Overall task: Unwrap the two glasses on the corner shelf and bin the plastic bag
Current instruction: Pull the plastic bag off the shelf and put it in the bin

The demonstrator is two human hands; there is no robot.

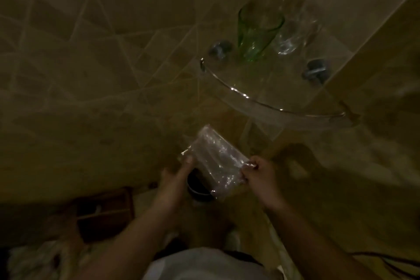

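Observation:
A clear plastic bag (pixel 213 157) is stretched between my two hands, below the corner shelf. My left hand (pixel 179 175) pinches its left edge and my right hand (pixel 259 173) grips its right corner. On the glass corner shelf (pixel 268 104) a green glass (pixel 256 29) stands next to a clear glass (pixel 293 34), both bare. A small dark round bin (pixel 197 186) sits on the floor right under the bag, partly hidden by it.
Two chrome brackets (pixel 220 49) (pixel 316 70) hold the shelf to the tiled walls. A brown wooden box (pixel 104 213) stands on the floor at lower left, with pale cloth (pixel 38 259) beside it. The room is dim.

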